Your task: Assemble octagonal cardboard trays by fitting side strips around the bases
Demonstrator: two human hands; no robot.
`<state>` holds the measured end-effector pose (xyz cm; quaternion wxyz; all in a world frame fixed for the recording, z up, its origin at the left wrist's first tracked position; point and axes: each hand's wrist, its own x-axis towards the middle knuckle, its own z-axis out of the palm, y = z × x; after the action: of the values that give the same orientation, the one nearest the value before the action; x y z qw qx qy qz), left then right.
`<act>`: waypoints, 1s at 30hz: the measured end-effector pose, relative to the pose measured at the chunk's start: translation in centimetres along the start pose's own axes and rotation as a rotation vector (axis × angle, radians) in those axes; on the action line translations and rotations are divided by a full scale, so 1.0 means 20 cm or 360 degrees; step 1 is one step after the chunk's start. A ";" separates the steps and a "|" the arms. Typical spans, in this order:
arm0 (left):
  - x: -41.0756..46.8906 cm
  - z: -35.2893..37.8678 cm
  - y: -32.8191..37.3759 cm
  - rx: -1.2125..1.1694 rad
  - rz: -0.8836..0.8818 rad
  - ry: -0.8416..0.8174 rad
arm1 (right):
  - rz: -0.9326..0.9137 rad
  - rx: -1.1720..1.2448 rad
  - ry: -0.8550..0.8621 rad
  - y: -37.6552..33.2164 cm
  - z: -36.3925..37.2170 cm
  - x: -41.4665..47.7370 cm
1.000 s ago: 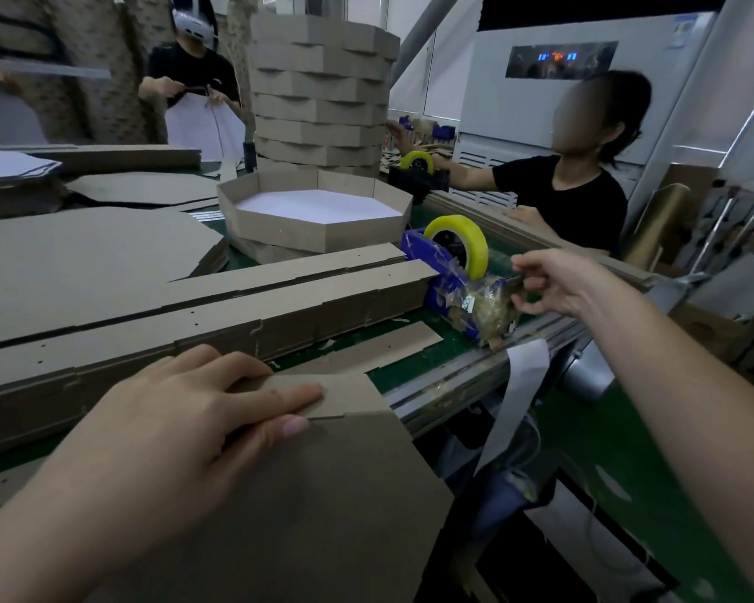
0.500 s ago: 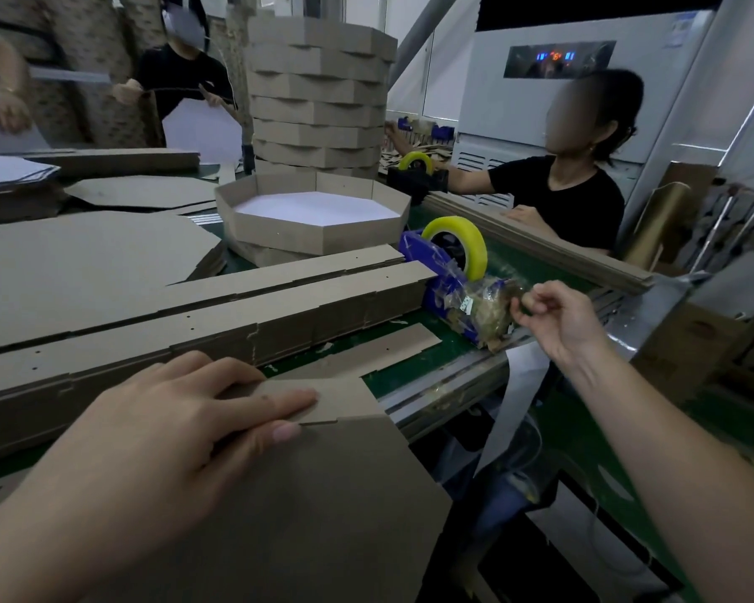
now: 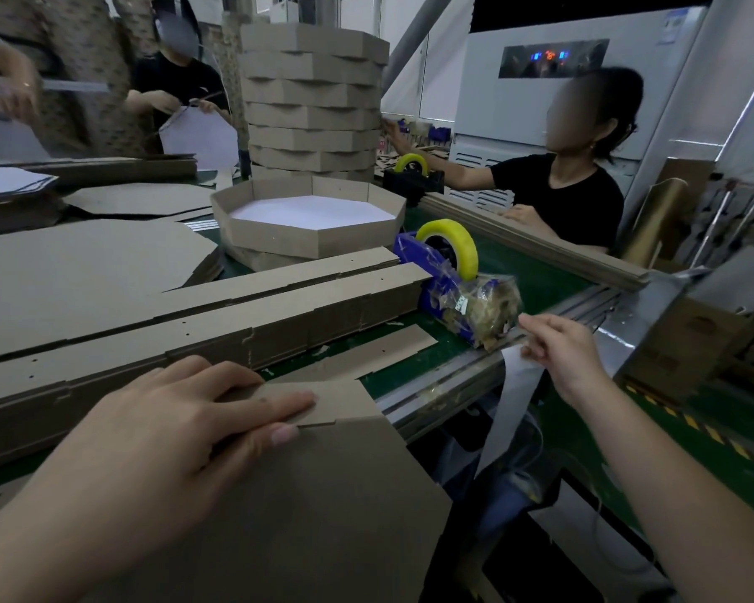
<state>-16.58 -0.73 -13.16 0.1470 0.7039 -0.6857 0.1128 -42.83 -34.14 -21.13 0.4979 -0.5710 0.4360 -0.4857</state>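
Two hands: the left hand [image 3: 183, 428] presses flat, fingers straight, on the cardboard base [image 3: 323, 515]; the right hand [image 3: 562, 359] pinches a tape end [image 3: 524, 339] beside the blue dispenser [image 3: 436, 293].

No legible text found. Lit red and blue digits noted on the dark display [image 3: 553, 58] of the white cabinet [image 3: 488, 106], blurred beyond reading; blue-printed sticker [image 3: 674, 26] at its corner, likewise.

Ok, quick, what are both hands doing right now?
Left hand: open, fingers flat, pressing the cardboard base.
Right hand: pinching what looks like clear tape by the tape dispenser.
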 end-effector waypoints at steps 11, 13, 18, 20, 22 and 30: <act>-0.01 -0.01 0.01 -0.0010 -0.0003 0.0043 | -0.0753 -0.1130 0.0327 -0.16 0.08 -0.15; -0.01 -0.02 0.02 0.0006 0.0004 0.0043 | -0.0923 -0.1082 0.0244 -0.21 0.16 -0.23; -0.02 -0.04 0.03 -0.0026 -0.0026 -0.0013 | -0.1147 -0.0732 -0.0325 -0.38 0.40 -0.54; -0.02 -0.05 0.04 -0.0053 -0.0052 -0.0013 | -0.1128 -0.0405 -0.0621 -0.44 0.48 -0.69; -0.03 -0.06 0.04 -0.0064 -0.0076 0.0005 | -0.1080 -0.0080 -0.0845 -0.49 0.54 -0.84; -0.06 -0.08 0.04 -0.0065 -0.0083 -0.0018 | -0.0328 0.0657 -0.0831 -0.36 0.73 -1.22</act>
<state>-17.28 0.94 -12.13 0.1604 0.7190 -0.6702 0.0908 -31.91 -7.21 -17.30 0.6460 -0.6043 0.1264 -0.4489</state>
